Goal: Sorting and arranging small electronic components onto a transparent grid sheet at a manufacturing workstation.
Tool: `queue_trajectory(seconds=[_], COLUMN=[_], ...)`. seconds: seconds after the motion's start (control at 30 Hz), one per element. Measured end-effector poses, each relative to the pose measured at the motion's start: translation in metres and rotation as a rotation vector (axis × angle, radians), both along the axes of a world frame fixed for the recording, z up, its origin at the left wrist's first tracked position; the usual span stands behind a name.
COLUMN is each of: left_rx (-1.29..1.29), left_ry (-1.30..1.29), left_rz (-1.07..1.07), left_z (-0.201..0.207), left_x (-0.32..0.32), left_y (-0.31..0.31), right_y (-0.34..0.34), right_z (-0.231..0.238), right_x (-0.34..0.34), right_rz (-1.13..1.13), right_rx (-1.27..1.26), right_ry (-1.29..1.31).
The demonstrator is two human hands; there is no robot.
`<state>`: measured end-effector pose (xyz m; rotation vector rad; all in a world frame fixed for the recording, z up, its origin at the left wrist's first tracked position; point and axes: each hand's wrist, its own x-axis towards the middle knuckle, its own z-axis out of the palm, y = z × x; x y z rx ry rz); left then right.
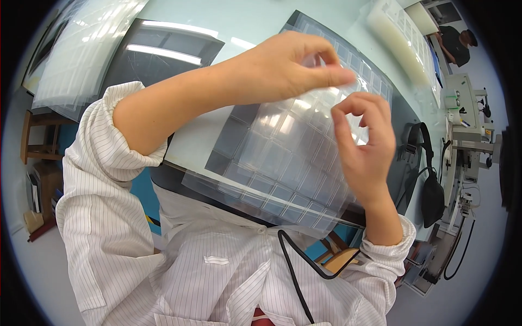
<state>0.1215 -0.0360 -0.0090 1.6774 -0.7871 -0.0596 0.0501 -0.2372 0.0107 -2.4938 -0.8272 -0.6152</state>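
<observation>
You're holding your left hand and right hand curled, pinch tightness and contents unclear, over sheets overhanging the table, probably light, floppy, slippery, creasable, best taken by edges.

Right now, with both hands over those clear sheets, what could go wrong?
The clear gridded sheets overhang the near edge of the table, so they might slip or bend. The black cord by the shirt, near that overhang in this view, might snag them. Glare on the sheets could hide flaws below the left hand and right hand.
</observation>
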Motion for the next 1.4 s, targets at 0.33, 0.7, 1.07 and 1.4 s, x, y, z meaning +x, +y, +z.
queue_trajectory(seconds=[0.33, 0.7, 1.07, 1.4], left_rx=[-0.014, 0.005, 0.002, 0.203], left_ry=[0.4, 0.262, 0.313, 0.039], left_rz=[0.103, 0.129, 0.112, -0.109], left_z=[0.015, -0.004, -0.006, 0.009], left_x=[0.021, 0.017, 0.023, 0.004], left_y=[0.022, 0.027, 0.028, 0.026], right_y=[0.027, 0.027, 0.028, 0.017], right_z=[-0.013, -0.02, -0.02, 0.003], right_x=[0.006, 0.007, 0.008, 0.012], right_rz=[-0.078, -0.043, -0.016, 0.044], right_rx=[-0.043, -0.103, -0.069, 0.19], right_ry=[0.085, -0.028, -0.012, 0.172])
